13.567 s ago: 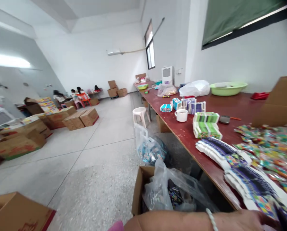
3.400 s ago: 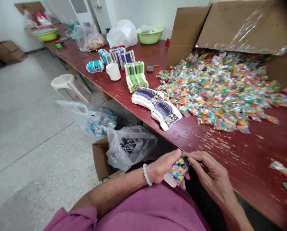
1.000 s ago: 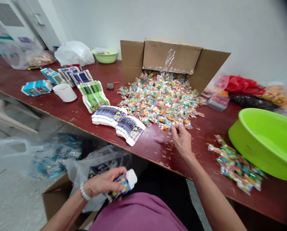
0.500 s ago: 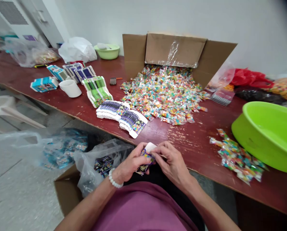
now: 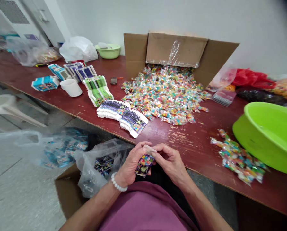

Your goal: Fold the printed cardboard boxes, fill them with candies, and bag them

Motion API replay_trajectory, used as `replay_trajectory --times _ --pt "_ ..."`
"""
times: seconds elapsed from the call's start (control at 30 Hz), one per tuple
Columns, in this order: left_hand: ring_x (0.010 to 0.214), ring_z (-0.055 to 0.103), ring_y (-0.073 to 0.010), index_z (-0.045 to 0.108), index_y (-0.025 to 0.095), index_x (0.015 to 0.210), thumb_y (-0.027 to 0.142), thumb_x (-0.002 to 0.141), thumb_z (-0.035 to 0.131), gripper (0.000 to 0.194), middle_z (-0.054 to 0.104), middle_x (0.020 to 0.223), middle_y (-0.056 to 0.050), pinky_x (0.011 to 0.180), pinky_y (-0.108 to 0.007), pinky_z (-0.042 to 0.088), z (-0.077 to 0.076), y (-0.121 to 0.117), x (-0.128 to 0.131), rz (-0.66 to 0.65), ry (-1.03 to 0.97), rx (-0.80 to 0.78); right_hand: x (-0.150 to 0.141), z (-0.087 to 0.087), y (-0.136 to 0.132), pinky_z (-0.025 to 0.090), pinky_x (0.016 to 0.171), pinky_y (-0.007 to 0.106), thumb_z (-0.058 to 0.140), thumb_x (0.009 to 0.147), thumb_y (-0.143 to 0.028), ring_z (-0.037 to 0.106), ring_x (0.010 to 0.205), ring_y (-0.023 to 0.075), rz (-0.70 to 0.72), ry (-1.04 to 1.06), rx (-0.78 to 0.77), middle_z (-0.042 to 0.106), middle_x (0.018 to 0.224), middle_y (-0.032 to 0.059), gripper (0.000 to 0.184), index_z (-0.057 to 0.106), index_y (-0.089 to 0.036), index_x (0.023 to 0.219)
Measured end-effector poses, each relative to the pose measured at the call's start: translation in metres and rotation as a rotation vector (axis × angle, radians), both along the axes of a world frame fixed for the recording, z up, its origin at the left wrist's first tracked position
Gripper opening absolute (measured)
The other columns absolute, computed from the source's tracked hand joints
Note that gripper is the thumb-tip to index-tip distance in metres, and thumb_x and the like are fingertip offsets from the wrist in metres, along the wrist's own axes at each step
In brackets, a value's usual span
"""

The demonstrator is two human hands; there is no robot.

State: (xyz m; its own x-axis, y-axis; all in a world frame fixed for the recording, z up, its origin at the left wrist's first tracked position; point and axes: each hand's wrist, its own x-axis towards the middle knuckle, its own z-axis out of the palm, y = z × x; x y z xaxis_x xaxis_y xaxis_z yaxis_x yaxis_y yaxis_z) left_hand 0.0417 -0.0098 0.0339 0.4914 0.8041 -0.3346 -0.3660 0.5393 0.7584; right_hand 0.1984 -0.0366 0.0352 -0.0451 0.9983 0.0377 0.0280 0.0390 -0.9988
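In front of my body, just off the table's front edge, my left hand [image 5: 132, 163] is wrapped round a small purple printed box [image 5: 143, 164]. A white flap sticks up at its top end. My right hand [image 5: 171, 162] pinches that flap between thumb and fingers. Beyond my hands, two fanned stacks of flat purple cartons [image 5: 112, 108] lie on the red table. Behind them spreads a big heap of wrapped candies [image 5: 166, 93], spilling from an open cardboard box [image 5: 176, 48]. The inside of the small box is hidden.
A green basin [image 5: 266, 138] and a small pile of candies [image 5: 239, 157] are at the right. Green cartons [image 5: 98, 90], a white cup [image 5: 71, 87] and blue cartons [image 5: 45, 83] stand at the left. Below, a plastic bag [image 5: 92, 179] holds dark packets.
My hands have tilted the small box so more of its printed face shows. My right fingers have shifted on the white flap, which is now folded lower.
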Motion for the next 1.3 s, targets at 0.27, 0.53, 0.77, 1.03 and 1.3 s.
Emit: replay_trajectory --times 0.27,0.53,0.77,1.03,1.3 --pt "0.050 0.062 -0.0147 0.061 0.017 0.114 0.038 0.090 0.054 0.033 0.066 0.080 -0.004 0.038 -0.025 0.052 -0.001 0.004 0.000 -0.030 -0.100 -0.172 0.012 0.005 0.006 0.051 0.070 0.028 0.057 0.097 -0.028 0.066 0.072 0.0166 0.115 -0.307 0.232 0.071 0.081 0.0041 0.019 0.072 -0.021 0.088" --pt "0.054 0.062 -0.0122 0.066 0.018 0.121 0.044 0.089 0.056 0.043 0.071 0.098 -0.006 0.043 -0.022 0.051 -0.002 0.002 0.002 -0.002 0.122 0.017 0.008 0.004 0.011 0.051 0.073 0.028 0.066 0.089 -0.024 0.068 0.083 0.0179 0.069 -0.396 0.201 0.073 0.093 0.0034 0.009 0.072 -0.022 0.096" --pt "0.045 0.059 -0.0122 0.062 0.016 0.131 0.068 0.089 0.045 0.068 0.071 0.077 -0.007 0.039 -0.021 0.046 -0.012 0.002 0.002 -0.110 0.087 -0.095 0.010 0.008 0.015 0.051 0.053 0.026 0.062 0.091 -0.029 0.060 0.059 0.0122 0.204 -0.068 -0.064 0.074 0.105 0.0068 0.017 0.067 -0.018 0.079" --pt "0.051 0.061 -0.0125 0.072 0.017 0.115 0.044 0.084 0.063 0.042 0.071 0.082 -0.005 0.041 -0.022 0.048 -0.008 0.004 0.001 -0.031 0.038 -0.145 0.008 0.007 0.003 0.049 0.091 0.037 0.058 0.097 -0.026 0.063 0.102 0.0218 0.200 -0.367 0.251 0.070 0.103 0.0058 0.011 0.068 -0.023 0.095" --pt "0.102 0.067 -0.0216 0.073 0.018 0.105 0.037 0.082 0.067 0.031 0.073 0.106 -0.006 0.088 -0.029 0.052 -0.024 0.009 -0.001 0.233 -0.011 -0.159 -0.028 -0.026 -0.003 0.045 0.093 0.053 0.084 0.063 -0.033 0.052 0.113 0.0359 0.037 -0.817 0.393 0.054 0.132 0.0185 0.083 0.045 -0.017 0.134"
